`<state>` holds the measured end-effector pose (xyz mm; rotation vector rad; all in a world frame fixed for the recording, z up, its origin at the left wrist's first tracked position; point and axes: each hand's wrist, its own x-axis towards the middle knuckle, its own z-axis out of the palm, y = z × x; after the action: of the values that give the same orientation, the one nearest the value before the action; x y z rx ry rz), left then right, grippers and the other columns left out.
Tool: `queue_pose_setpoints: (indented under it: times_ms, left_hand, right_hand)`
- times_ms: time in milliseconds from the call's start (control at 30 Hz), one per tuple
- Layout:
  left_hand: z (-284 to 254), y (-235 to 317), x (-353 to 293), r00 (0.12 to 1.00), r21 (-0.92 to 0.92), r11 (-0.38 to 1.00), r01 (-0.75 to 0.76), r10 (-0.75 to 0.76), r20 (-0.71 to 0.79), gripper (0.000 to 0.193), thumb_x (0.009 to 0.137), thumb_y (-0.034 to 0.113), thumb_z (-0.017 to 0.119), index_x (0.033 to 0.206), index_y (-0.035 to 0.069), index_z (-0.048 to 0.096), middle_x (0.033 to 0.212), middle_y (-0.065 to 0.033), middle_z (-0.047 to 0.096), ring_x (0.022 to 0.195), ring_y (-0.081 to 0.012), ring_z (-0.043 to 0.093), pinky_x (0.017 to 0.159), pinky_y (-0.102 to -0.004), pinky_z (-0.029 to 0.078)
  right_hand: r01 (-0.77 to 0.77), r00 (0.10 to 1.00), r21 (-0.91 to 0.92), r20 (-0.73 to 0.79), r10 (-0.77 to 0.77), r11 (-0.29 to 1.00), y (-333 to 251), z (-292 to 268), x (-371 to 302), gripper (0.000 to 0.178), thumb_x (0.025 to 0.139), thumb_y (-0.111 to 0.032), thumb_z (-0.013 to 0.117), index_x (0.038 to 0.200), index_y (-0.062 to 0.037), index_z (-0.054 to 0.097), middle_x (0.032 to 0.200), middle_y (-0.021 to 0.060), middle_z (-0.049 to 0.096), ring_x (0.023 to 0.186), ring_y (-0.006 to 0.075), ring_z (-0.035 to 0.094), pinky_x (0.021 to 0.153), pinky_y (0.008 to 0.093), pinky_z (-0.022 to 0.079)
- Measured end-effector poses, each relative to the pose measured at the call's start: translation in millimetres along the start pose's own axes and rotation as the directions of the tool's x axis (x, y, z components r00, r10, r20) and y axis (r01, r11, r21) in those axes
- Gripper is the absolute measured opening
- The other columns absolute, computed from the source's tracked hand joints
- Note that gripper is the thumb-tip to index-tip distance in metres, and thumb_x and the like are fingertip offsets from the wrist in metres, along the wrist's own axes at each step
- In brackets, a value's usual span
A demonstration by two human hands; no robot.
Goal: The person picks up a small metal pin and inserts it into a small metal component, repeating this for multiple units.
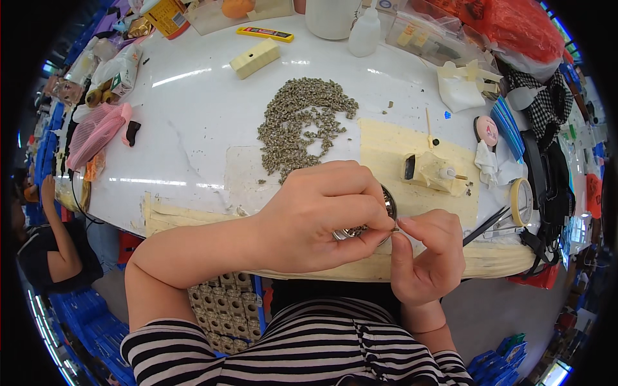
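My left hand [325, 215] is closed in a pinch over the table's near edge. My right hand [430, 257] meets it from the right, thumb and forefinger also drawn together. A tiny dark piece shows where the fingertips of both hands meet; it is too small to name. Partly hidden behind my left hand is a shiny round metal thing [390, 204]. Beyond that hand, many small metal parts [293, 119] lie in a loose heap on the white table [199, 122].
A cream block [255, 58] and a yellow cutter [265, 34] lie farther back, near a white squeeze bottle [365, 33]. To the right are a tape-wrapped holder [432, 172], black tweezers [486, 225] and a tape roll [521, 202]. A co-worker's arm [58, 225] shows at far left.
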<state>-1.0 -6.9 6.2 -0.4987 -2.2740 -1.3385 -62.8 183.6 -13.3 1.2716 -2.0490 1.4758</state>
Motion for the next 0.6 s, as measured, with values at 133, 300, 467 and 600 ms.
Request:
queue_pose_setpoints:
  times_ms: [133,300,467,600]
  left_hand:
    - [-0.7,0.7,0.3,1.000,-0.010,1.000,0.029,-0.029,-0.007,0.019,0.070,-0.002,0.080,0.086,0.005,0.074,0.085,-0.0049,0.067,0.072,-0.0169,0.064,0.059,-0.0265,0.049]
    - [-1.5,0.8,-0.6,0.998,-0.039,0.998,0.043,-0.045,-0.043,0.019,0.071,-0.002,0.080,0.088,0.005,0.074,0.085,-0.0056,0.068,0.072,-0.0169,0.064,0.059,-0.0261,0.048]
    - [-2.0,1.0,1.1,0.999,-0.033,0.999,-0.014,0.013,-0.031,0.020,0.071,-0.002,0.081,0.089,0.005,0.075,0.086,-0.0052,0.068,0.071,-0.0174,0.064,0.058,-0.0265,0.048]
    - [-0.2,0.2,0.4,0.999,-0.019,0.999,-0.038,0.037,-0.025,0.021,0.070,-0.002,0.081,0.088,0.006,0.075,0.086,-0.0045,0.068,0.071,-0.0178,0.064,0.058,-0.0273,0.048]
  right_hand:
    - [0.099,0.995,-0.037,0.029,-0.098,0.994,0.8,-0.7,1.0,0.027,0.074,0.000,0.078,0.101,-0.0021,0.071,0.090,0.0074,0.070,0.070,0.0210,0.060,0.063,0.0317,0.046]
    - [0.043,0.999,-0.044,0.035,-0.041,0.998,-0.7,-1.7,0.8,0.024,0.077,-0.002,0.077,0.101,-0.0010,0.071,0.090,0.0081,0.070,0.071,0.0213,0.061,0.064,0.0320,0.046]
    - [-0.017,0.997,0.009,0.069,0.016,1.000,0.8,-1.5,1.8,0.020,0.079,-0.003,0.075,0.098,0.0000,0.071,0.086,0.0088,0.070,0.069,0.0218,0.060,0.064,0.0319,0.046]
    - [-0.024,0.999,0.041,0.047,0.022,0.999,2.0,-1.5,0.0,0.017,0.079,-0.003,0.076,0.094,-0.0007,0.070,0.084,0.0087,0.069,0.069,0.0219,0.059,0.063,0.0316,0.046]
